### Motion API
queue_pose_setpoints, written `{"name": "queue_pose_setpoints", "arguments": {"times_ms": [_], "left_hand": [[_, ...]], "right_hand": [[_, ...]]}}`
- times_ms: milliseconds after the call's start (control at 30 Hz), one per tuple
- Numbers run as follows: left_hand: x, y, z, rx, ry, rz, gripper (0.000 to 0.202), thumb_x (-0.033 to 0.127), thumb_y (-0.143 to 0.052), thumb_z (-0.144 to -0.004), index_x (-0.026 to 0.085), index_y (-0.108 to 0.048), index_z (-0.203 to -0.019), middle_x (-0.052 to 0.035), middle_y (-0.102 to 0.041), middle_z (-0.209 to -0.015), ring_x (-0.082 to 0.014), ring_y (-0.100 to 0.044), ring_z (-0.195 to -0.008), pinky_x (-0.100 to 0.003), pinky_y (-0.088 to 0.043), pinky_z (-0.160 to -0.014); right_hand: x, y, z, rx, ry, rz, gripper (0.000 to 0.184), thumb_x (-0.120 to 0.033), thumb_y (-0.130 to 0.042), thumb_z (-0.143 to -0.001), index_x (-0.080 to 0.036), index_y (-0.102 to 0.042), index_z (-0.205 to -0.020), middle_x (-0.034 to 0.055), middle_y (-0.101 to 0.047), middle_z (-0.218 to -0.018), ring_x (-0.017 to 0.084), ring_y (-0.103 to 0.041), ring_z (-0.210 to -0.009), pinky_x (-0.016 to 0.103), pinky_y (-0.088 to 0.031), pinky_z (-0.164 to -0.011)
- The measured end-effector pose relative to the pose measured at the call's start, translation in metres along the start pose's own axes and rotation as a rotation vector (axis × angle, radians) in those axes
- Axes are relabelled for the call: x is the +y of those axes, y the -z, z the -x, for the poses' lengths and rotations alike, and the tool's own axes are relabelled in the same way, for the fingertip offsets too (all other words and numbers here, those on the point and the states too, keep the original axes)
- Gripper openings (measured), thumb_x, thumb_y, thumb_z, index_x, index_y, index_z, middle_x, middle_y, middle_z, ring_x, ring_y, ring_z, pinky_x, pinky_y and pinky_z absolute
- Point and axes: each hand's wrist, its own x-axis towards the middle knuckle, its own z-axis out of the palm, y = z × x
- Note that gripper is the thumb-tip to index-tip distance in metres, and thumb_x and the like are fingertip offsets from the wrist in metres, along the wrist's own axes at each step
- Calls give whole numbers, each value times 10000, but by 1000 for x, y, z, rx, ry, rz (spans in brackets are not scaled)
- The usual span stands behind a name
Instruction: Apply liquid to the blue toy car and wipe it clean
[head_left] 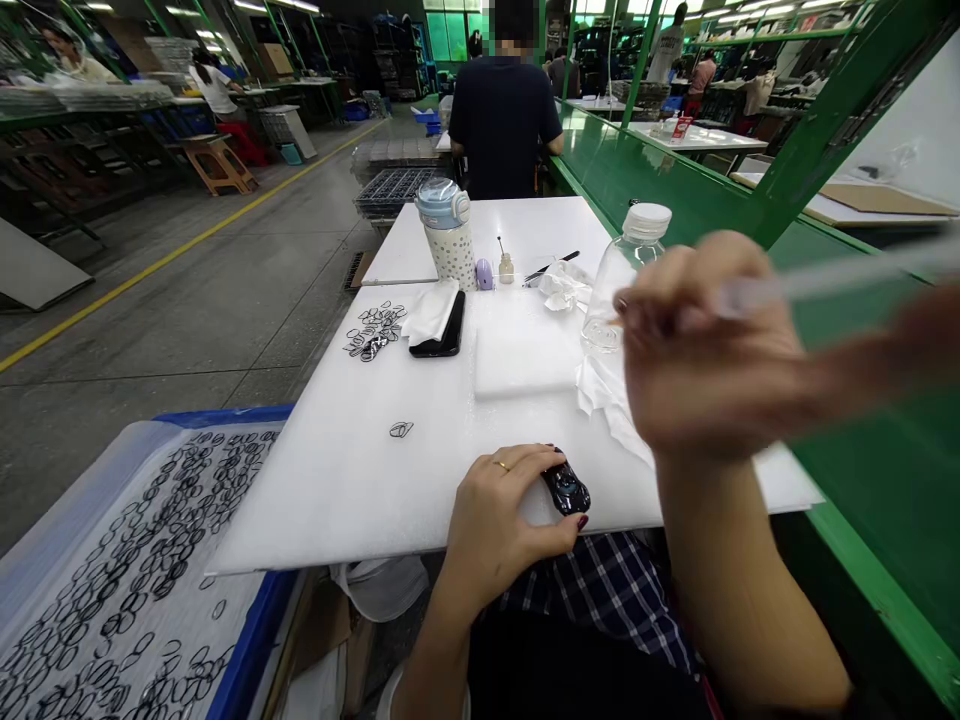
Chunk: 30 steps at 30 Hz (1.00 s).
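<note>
My left hand point(501, 515) rests at the near edge of the white table point(360, 500), its thumb and fingers pinched on a small glossy black part point(566, 489). My right hand point(701, 345) is raised above the table's right side and blurred by motion; its fingers are closed round a thin translucent stick point(817, 280) that points to the right. A white cloth point(611, 405) lies under that hand. One loose black ring point(401, 430) lies on the table ahead of my left hand.
A pile of black rings point(373, 332), a black phone under a white cloth point(439, 325), a white foam pad point(525, 360), a clear plastic bottle point(622, 275), a dotted flask point(448, 235) and a small vial point(506, 267) stand further back. A blue-rimmed tray point(255, 620) of several rings sits at left. A person point(502, 110) works ahead.
</note>
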Motion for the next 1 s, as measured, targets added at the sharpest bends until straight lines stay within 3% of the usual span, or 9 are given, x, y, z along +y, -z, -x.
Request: {"name": "queue_pose_setpoints", "arguments": {"times_ms": [67, 167, 200, 333, 500, 667, 800, 900, 1000], "left_hand": [[-1, 1, 1, -11, -11, -25, 490, 216, -797, -614, 250, -653, -1081, -9, -689, -1139, -248, -586, -1096, -422, -454, -954], [-4, 3, 1, -38, -26, -44, 505, 189, -780, -618, 252, -642, -1100, -18, -679, -1156, -254, -564, -1116, -427, -461, -964], [-5, 4, 1, -46, -37, -52, 513, 183, -773, -620, 254, -637, -1109, -20, -674, -1170, -257, -562, -1120, -432, -460, -968], [-8, 5, 1, -64, -73, -96, 524, 180, -759, -625, 271, -623, -1123, -24, -644, -1230, -275, -558, -1141, -454, -456, -975], [-9, 2, 4, -54, -79, -161, 493, 174, -687, -704, 288, -592, -1174, -27, -598, -1298, -283, -524, -1205, -465, -453, -983], [-6, -1, 6, -35, -47, -142, 507, 164, -699, -693, 281, -603, -1177, -42, -568, -1316, -277, -495, -1233, -450, -444, -1021], [-7, 14, 10, -40, 20, -5, 505, 218, -733, -710, 295, -612, -1194, -41, -573, -1320, -251, -541, -1200, -397, -463, -1016], [-24, 39, 13, 136, 146, -32, 268, 321, -596, -849, 275, -665, -1104, -32, -679, -1152, -214, -624, -1063, -340, -521, -902], [-51, 70, 14, 418, 346, -298, 281, 353, -491, -879, 224, -712, -994, -59, -717, -1048, -253, -644, -970, -390, -511, -862]], "right_hand": [[32, -8, -24, -13, 77, -17, 591, -743, -289, -801, -232, -442, -547, 13, -420, -597, 160, -422, -601, 338, -390, -665], [78, -8, -42, -157, -282, 161, 532, -674, -408, -803, -194, -561, -631, 43, -571, -677, 176, -535, -698, 345, -426, -740], [85, -4, -43, -151, -314, 203, 511, -647, -419, -811, -182, -593, -686, 54, -610, -741, 188, -564, -761, 352, -431, -782], [66, 31, -33, -14, -140, 311, 394, -548, -464, -823, -194, -595, -935, 54, -638, -995, 183, -574, -955, 319, -417, -870], [47, 83, -19, -73, -219, 989, 304, -448, -477, -828, -194, -580, -698, 27, -615, -671, 165, -523, -627, 296, -358, -608], [71, 94, -4, -118, -268, 1195, 179, -360, -576, -756, -197, -648, -752, 51, -639, -729, 193, -502, -653, 308, -271, -593], [69, 98, 2, -186, -261, 1185, 186, -348, -547, -780, -198, -647, -731, 61, -653, -818, 216, -530, -738, 318, -300, -624], [59, 111, 3, -182, -256, 1050, 263, -407, -447, -863, -209, -595, -773, 27, -628, -767, 189, -532, -704, 303, -347, -632], [54, 123, 5, -109, -276, 996, 312, -463, -412, -886, -217, -516, -724, 2, -535, -646, 172, -463, -615, 289, -316, -568]]}}
